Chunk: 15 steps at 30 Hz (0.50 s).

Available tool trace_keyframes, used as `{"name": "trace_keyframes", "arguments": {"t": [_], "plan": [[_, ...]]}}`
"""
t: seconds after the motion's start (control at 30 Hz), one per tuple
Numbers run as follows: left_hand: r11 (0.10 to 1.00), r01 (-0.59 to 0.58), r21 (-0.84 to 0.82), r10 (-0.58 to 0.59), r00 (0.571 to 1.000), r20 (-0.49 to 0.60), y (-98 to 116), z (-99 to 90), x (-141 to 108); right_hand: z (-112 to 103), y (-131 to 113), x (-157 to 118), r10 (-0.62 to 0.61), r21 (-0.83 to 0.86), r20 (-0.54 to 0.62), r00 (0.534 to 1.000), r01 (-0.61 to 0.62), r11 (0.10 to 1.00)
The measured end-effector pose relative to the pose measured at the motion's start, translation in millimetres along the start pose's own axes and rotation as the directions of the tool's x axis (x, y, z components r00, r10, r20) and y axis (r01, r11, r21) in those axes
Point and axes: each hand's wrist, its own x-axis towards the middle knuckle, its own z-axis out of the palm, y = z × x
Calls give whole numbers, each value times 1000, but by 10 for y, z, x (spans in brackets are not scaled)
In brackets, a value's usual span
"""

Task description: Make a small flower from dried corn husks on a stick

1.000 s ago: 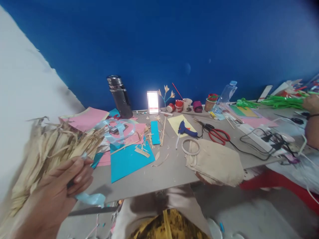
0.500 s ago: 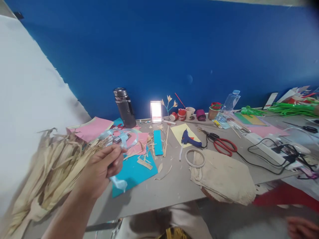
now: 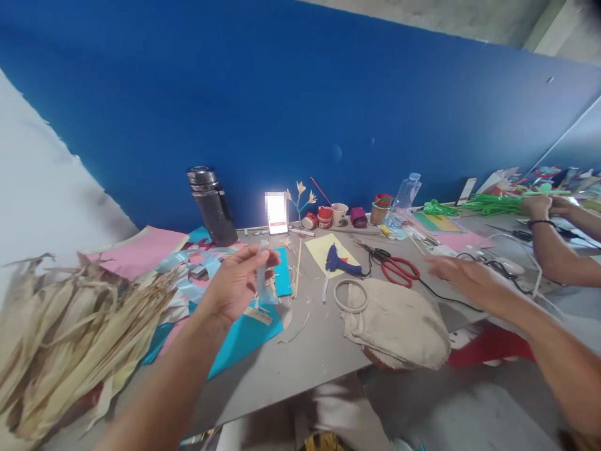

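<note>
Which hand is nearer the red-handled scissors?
Right. The right hand is just right of the red-handled scissors; the left hand, holding ribbon, is farther off, left of the glue gun.

I get an evenly lit, fairly bright view, slightly hazy all over. The phone screen [image 3: 278,213] glares pure white, partly covered by coarse square pixelation. Soft shadows fall on the desk [image 3: 300,351], and it is darker beneath. My right hand [image 3: 453,270] looks smeared by motion, while the scissors [image 3: 399,266] read fairly clearly. Wide-angle stretching bends the sides, and the upper right corner darkens.
</note>
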Motion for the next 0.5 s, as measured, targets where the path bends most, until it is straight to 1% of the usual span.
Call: {"name": "trace_keyframes", "arguments": {"t": [0.03,0.07,0.13,0.2,0.23,0.27,0.3,0.37,0.43,0.5], "plan": [[1000,2,-13,-2,1000,-17,-31,42,12,109,-302,122,-92,184,73,993,77,980],[1000,9,-18,-10,1000,-28,-62,81,21,232,-623,220,-175,332,128,976,124,935],[1000,13,-8,-13,999,-40,-126,149,30,503,-1252,350,-288,545,172,942,152,824],[1000,0,-15,-1,999,-41,-183,193,41,781,-1769,418,-436,671,247,865,172,721],[1000,-6,-31,5,999,-35,-204,203,51,910,-1961,441,-490,711,263,831,176,681],[999,-7,-49,5,999,-31,-221,206,65,1028,-2104,462,-514,739,271,814,166,653],[998,0,-68,-2,999,-34,-231,199,84,1131,-2199,482,-519,767,294,803,127,629],[994,25,-106,-31,998,-48,-238,158,139,1289,-2265,523,-517,803,354,779,30,596],[989,41,-145,-55,994,-95,-244,82,214,1392,-2217,562,-501,805,412,761,-47,591],[983,26,-179,-56,985,-165,-276,-16,304,1467,-2117,590,-478,810,454,752,-124,573]]}}
